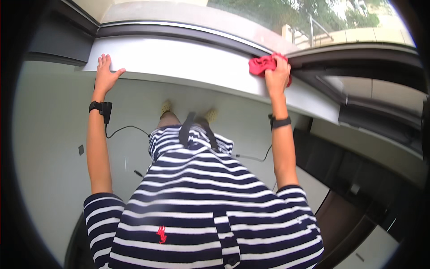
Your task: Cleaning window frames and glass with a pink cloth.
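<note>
A white window sill [179, 56] runs below a dark window frame [170, 31] and glass. My left hand [106, 75] rests with fingers spread on the sill's left part, the thumb at its front edge. My right hand [277, 77] grips a crumpled red cloth [260, 66], pressed on the right part of the sill beside the dark window track. Both wrists wear black straps with devices.
Dark frame sections [380, 67] turn along the right, and a dark panel [62, 36] stands at the left. My feet in pale yellow clogs [210, 115] are on the grey floor [125, 103], near cables. Dark furniture [331, 170] is at the lower right; trees show outside.
</note>
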Motion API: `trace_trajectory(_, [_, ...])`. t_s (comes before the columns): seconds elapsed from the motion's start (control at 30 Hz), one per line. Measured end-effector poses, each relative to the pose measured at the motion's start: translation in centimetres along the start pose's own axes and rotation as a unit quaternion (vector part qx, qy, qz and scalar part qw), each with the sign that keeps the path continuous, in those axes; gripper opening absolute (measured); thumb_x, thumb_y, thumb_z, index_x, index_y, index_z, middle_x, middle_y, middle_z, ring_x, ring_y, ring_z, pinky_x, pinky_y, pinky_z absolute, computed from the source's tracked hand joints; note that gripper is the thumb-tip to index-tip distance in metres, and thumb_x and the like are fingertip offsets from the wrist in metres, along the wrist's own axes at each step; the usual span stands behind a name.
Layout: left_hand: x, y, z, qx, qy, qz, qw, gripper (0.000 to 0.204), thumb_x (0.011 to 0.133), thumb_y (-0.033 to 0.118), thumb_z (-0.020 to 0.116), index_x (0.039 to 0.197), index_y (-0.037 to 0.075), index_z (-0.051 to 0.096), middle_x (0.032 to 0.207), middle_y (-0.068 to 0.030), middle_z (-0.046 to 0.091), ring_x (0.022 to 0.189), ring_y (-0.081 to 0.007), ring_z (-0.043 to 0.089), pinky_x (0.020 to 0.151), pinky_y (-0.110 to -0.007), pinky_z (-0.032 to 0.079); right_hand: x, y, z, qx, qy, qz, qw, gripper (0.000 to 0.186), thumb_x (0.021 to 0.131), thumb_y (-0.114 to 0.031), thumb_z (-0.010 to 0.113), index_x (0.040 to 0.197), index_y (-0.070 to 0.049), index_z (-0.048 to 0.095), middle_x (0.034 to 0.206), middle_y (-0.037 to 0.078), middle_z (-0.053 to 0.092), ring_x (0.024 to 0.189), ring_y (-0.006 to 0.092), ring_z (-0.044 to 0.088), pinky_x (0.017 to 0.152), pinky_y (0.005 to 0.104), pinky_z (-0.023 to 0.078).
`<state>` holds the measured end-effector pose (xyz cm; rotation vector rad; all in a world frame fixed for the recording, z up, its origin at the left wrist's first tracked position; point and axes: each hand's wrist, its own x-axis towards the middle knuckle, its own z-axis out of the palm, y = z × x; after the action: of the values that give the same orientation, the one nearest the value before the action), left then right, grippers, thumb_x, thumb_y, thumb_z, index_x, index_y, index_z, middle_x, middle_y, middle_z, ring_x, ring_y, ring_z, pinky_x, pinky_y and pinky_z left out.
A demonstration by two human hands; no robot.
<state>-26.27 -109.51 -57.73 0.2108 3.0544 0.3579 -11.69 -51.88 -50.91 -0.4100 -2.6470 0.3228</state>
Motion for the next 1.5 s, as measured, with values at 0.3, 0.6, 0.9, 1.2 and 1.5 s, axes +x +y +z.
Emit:
trace_trajectory(0.3, [-0.5,-0.3,-0.1,-0.025,0.022,0.023,0.999,0.103,0.077,0.055,0.075,0.148,-0.007,0.034,0.157,-0.0275,0.026,0.148,-0.0402,0.019,0.12,-0.046,0.02,-0.6,-3.1,0.5,0.03,-0.001,0.027,0.999,0.039,0.066,0.001,0.056,0.103,-0.004,0.064,0.106,0.016,0.064,0.096,0.038,0.053,0.089,0.0462,0.045])
trace_trajectory(0.6, [-1.0,-0.9,-2.5,-0.057,0.013,0.118,0.991,0.086,0.081,0.044,0.073,0.146,-0.002,0.041,0.154,-0.0237,0.035,0.147,-0.0363,0.027,0.119,-0.044,0.024,1.3,-29.6,12.7,0.075,0.01,-0.206,0.976,0.032,0.061,-0.004,0.063,0.093,-0.009,0.066,0.109,0.016,0.065,0.092,0.0348,0.057,0.074,0.0435,0.047])
trace_trajectory(0.9, [-1.0,-2.8,-3.8,-0.091,-0.032,0.188,0.977,0.073,0.076,0.026,0.077,0.138,0.001,0.049,0.143,-0.0237,0.048,0.136,-0.0394,0.041,0.116,-0.045,0.031,3.4,-51.2,20.5,0.035,-0.133,-0.329,0.934,0.023,0.075,-0.015,0.066,0.098,-0.012,0.067,0.115,0.011,0.06,0.106,0.0295,0.053,0.082,0.0397,0.045])
trace_trajectory(1.2, [-1.3,-3.4,-3.0,-0.124,0.016,0.185,0.975,0.078,0.078,0.027,0.074,0.143,-0.001,0.043,0.15,-0.0233,0.04,0.143,-0.0351,0.033,0.118,-0.044,0.026,6.6,-51.0,16.5,0.311,-0.074,-0.331,0.888,0.028,0.067,-0.005,0.063,0.094,-0.01,0.066,0.092,0.012,0.063,0.094,0.0364,0.056,0.078,0.0449,0.05])
trace_trajectory(1.5, [-2.0,-2.1,-2.8,-0.099,0.018,0.141,0.985,0.078,0.081,0.029,0.071,0.145,-0.003,0.039,0.157,-0.02,0.03,0.148,-0.0335,0.025,0.121,-0.042,0.02,9.6,-57.3,11.9,0.329,0.111,-0.264,0.9,0.02,0.066,0.001,0.064,0.085,-0.006,0.063,0.083,0.014,0.059,0.079,0.0369,0.06,0.068,0.046,0.048])
